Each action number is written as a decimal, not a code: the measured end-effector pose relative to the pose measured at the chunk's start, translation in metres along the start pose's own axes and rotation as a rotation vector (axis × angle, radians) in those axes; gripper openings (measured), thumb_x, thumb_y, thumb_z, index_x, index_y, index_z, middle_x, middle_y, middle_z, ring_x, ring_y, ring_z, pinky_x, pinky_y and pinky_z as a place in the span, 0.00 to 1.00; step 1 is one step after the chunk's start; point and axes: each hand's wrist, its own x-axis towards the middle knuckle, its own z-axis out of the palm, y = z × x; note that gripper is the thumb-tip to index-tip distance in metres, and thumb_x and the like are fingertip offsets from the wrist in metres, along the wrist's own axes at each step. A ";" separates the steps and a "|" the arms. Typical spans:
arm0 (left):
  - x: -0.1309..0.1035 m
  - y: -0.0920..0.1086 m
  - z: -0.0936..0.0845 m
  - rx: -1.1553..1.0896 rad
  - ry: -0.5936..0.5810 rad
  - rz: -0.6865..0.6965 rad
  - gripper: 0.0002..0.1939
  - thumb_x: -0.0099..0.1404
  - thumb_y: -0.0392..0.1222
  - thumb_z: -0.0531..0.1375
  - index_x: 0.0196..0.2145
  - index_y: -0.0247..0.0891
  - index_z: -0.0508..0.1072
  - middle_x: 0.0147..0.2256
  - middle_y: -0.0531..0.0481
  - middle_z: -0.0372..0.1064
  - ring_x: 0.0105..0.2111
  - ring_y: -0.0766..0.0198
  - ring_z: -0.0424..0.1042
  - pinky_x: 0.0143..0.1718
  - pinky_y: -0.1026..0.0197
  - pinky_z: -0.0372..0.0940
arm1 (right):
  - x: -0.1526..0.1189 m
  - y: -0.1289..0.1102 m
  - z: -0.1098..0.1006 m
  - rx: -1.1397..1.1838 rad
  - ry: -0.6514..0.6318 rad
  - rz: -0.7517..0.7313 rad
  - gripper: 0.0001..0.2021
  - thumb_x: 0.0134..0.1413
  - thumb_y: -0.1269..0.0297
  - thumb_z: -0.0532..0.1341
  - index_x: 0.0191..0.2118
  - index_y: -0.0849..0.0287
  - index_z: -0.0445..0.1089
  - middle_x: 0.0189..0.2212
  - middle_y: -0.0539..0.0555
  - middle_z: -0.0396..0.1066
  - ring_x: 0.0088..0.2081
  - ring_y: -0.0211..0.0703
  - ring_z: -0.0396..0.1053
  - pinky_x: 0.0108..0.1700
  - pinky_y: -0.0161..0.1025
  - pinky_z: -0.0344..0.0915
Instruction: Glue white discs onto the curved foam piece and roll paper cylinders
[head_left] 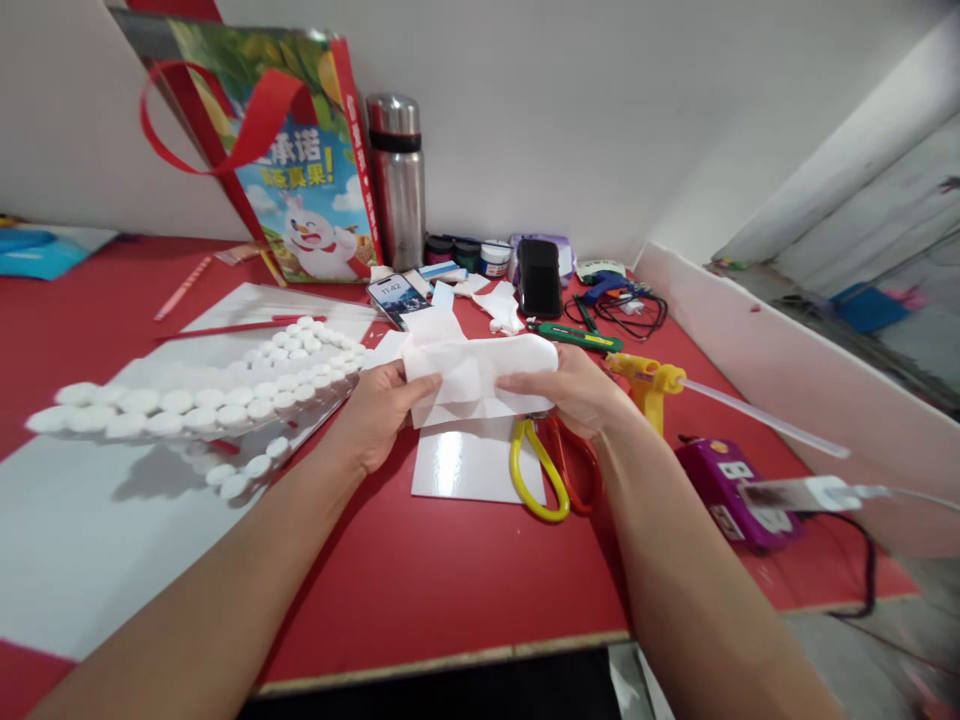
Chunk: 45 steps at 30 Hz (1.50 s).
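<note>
Two bare forearms reach in from the bottom corners, closest of all, over the red worktop. They meet at a piece of white paper in the middle, lifted in the air just above a glossy white card. From where I stand, the left hand has its grip clamped on the paper's left end, thumb on top; the right hand has its grip clamped on the right end, thumb also laid across the near face. The step in hand looks like creasing or smoothing the paper between the thumbs. I judge the next move calls for both thumbs pressing evenly and the edges kept in line, so the thin sheet does not skew.

The paper's long axis runs left to right across the person's front, nearly level, and its broad face tips up and back towards the person. Its upper right corner looks rounded over, and a pale flap shows behind its left end; I cannot tell whether it is the same sheet. Scissors lie just beside the card, on its right, handles pointing towards the person
</note>
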 end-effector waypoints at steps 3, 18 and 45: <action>0.000 0.002 0.001 -0.014 -0.018 0.001 0.22 0.51 0.41 0.75 0.43 0.31 0.81 0.36 0.44 0.82 0.35 0.54 0.81 0.41 0.55 0.75 | 0.000 -0.001 -0.002 -0.006 0.001 -0.003 0.15 0.37 0.70 0.77 0.35 0.59 0.80 0.32 0.53 0.80 0.28 0.41 0.75 0.26 0.35 0.75; -0.004 0.002 0.002 0.105 -0.005 0.068 0.29 0.48 0.40 0.76 0.48 0.34 0.78 0.47 0.40 0.80 0.40 0.51 0.80 0.32 0.58 0.77 | 0.001 -0.002 -0.006 0.078 -0.062 -0.028 0.15 0.42 0.71 0.76 0.40 0.60 0.80 0.36 0.57 0.82 0.27 0.46 0.80 0.20 0.34 0.77; -0.008 0.012 -0.003 -0.046 -0.174 -0.011 0.12 0.55 0.35 0.72 0.39 0.33 0.84 0.35 0.40 0.82 0.29 0.50 0.82 0.32 0.50 0.78 | -0.007 -0.014 -0.021 0.073 -0.091 -0.051 0.11 0.37 0.66 0.76 0.30 0.61 0.79 0.16 0.48 0.72 0.12 0.32 0.62 0.13 0.29 0.59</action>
